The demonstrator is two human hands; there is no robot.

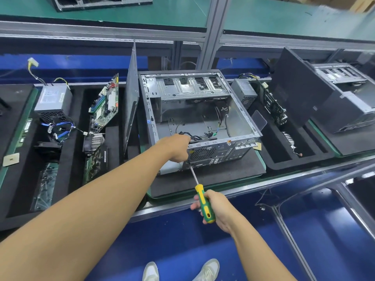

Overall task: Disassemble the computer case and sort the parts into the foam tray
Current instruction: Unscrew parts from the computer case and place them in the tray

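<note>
Left grip (pixel 175 148) is clasping the rear rim of the computer case (pixel 194 88); right grip (pixel 215 207), nearer the viewer, is clamping the screwdriver (pixel 199 190), its tip apparently meeting the case just under the left grip.

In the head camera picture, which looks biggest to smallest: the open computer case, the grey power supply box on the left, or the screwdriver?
1. computer case
2. power supply box
3. screwdriver
The last two are unsure: the screwdriver is long but thin, and nearer the camera.
</note>
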